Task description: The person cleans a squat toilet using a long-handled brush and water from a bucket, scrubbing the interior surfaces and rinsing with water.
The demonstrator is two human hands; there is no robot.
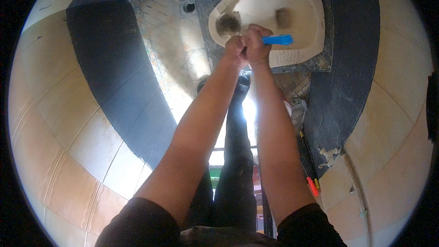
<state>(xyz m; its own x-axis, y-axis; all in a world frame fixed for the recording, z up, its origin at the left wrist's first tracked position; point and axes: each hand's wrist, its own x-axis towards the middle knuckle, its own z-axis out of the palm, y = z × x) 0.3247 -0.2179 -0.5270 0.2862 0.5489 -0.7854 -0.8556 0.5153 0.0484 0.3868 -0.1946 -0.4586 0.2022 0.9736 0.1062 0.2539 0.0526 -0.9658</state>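
Both my hands are together over the near rim of a cream squat toilet pan [315,32]. My right hand [256,48] is closed round a brush with a blue handle [280,40], whose end sticks out to the right. Pressed against it on the left, my left hand [235,49] is also closed, seemingly on the same brush; its fingers are partly hidden. Beyond my left hand, a round, dark, bristly shape [228,24] that looks like the brush head lies in the left end of the pan. A brownish stain or hollow [284,18] marks the pan's middle.
Black tile [347,59] surrounds the pan, with beige wall tiles [68,110] on both sides. A square floor drain [187,6] lies to the left. Below right are a red-handled tool [313,185] and a pipe [358,183] along the wall. My legs [234,155] stand near the pan.
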